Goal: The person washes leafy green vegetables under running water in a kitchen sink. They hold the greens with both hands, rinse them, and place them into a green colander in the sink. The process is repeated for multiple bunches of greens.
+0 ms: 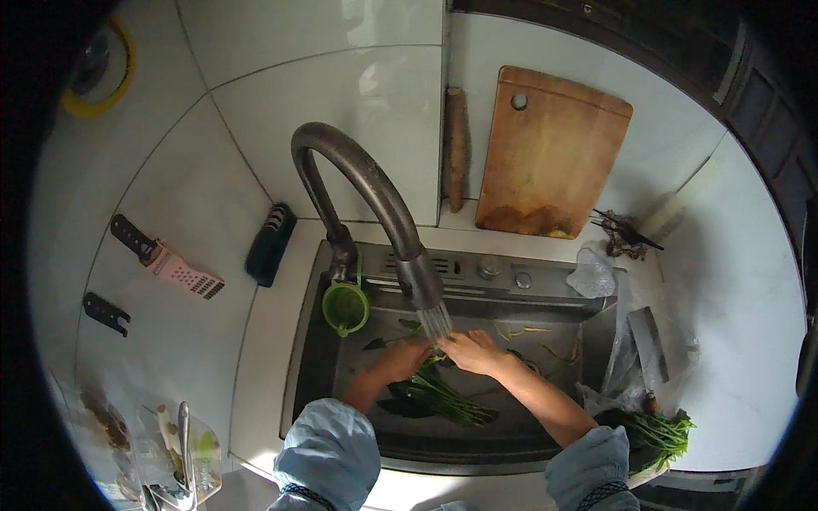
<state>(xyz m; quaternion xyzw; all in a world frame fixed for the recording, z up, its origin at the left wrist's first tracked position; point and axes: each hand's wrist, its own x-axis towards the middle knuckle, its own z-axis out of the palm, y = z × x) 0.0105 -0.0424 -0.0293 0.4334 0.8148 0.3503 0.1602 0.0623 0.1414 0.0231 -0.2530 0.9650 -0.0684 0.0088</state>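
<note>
Water runs from the spray head of a dark metal pull-down faucet (422, 281) onto my two hands in the sink (511, 425). My left hand (409, 359) is beside the stream, at the leafy end of a bunch of long-stemmed greens (450, 396). Its fingers are mostly hidden. Close to it, my right hand (471, 351) has curled fingers right under the water. A little green shows between and below the hands, but whether either one grips it is unclear. The bunch lies on the sink floor, its cut stems pointing to the lower right.
A green strainer (346, 308) hangs at the faucet base. Loose leaves and stems lie in the sink. Right of it are a cleaver (648, 345), clear plastic and more greens (658, 434). Behind, a wooden cutting board (555, 153) leans on the wall. A pink grater (185, 271) hangs left.
</note>
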